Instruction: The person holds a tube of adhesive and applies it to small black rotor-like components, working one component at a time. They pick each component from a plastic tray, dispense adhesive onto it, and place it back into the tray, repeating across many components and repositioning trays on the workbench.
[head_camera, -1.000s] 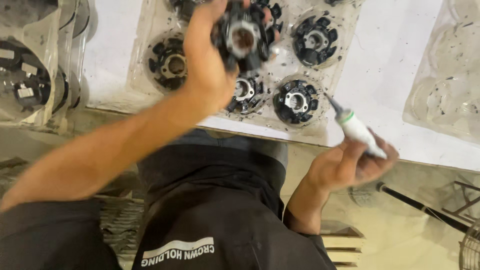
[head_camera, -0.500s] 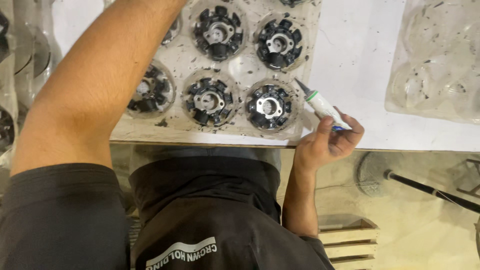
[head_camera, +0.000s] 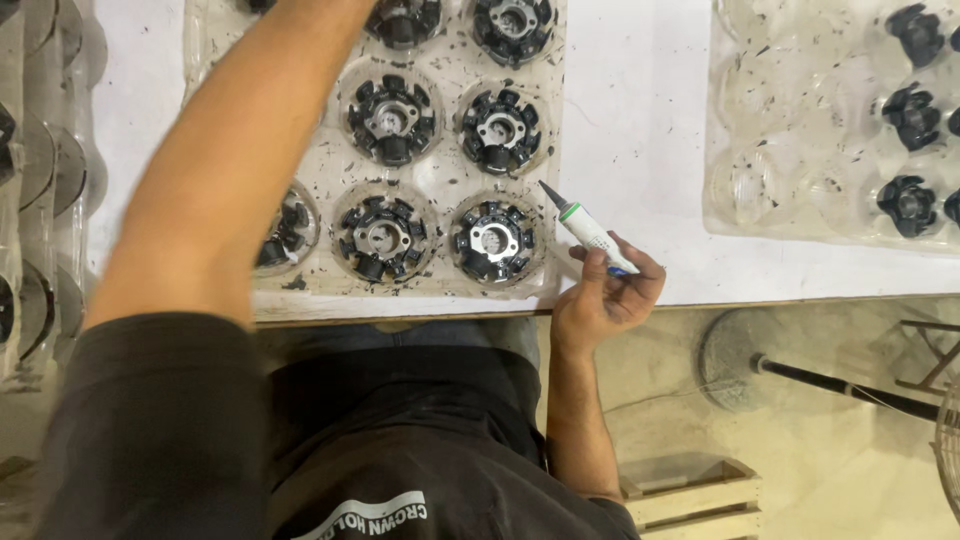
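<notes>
Head view, right hand (head_camera: 600, 298) holding marker (head_camera: 588, 230) — tip up-left, long axis diagonal

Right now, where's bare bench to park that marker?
Free: the white strip between the near tray of black rotors and the clear tray at right, just above the right hand holding the marker. Crowded: both trays and the stacked trays far left.

Workshop: bench (head_camera: 640, 150), trays (head_camera: 320, 300) of stator cores (head_camera: 497, 240) (grimy).

seven black rotors (head_camera: 498, 130), two clear trays (head_camera: 800, 215), one tube (head_camera: 590, 231).
</notes>
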